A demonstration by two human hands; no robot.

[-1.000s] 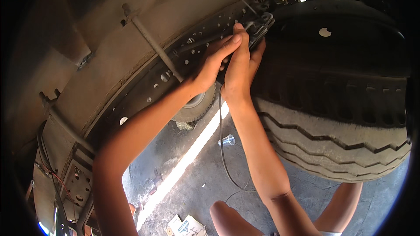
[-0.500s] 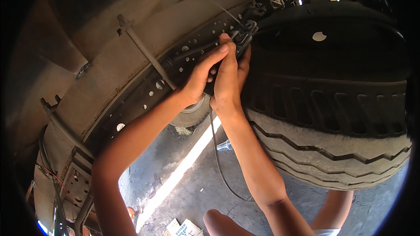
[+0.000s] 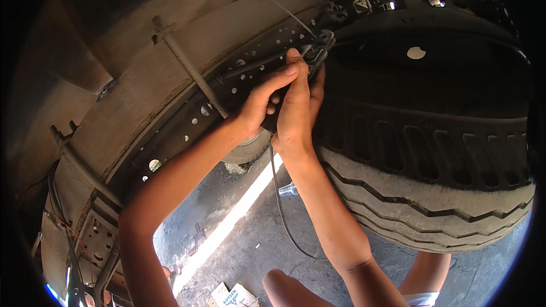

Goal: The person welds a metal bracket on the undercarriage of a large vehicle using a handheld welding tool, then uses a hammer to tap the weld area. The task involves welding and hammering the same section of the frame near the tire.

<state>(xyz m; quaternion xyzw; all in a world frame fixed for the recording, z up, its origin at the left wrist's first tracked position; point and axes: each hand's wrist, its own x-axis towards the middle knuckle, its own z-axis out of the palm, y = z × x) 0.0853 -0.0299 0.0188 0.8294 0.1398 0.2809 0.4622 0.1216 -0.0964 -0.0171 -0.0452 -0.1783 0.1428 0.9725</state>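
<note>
In the head view, the right hand (image 3: pixel 294 116) is at upper centre, its fingers clamped on a dark clamp-like tool (image 3: pixel 321 51) (most of that grip hides behind the hand). A thin rod (image 3: pixel 287 12) slants from the tool toward the upper left. The left hand (image 3: pixel 257 105) presses against the right, fingers curled; whether they also grip the tool, I cannot tell. A dark cable (image 3: pixel 282 216) hangs below the hands toward lower centre. A big tyre (image 3: pixel 421 219) fills the right side; a clear cup (image 3: pixel 288 189) lies on the floor (image 3: pixel 267 261).
</note>
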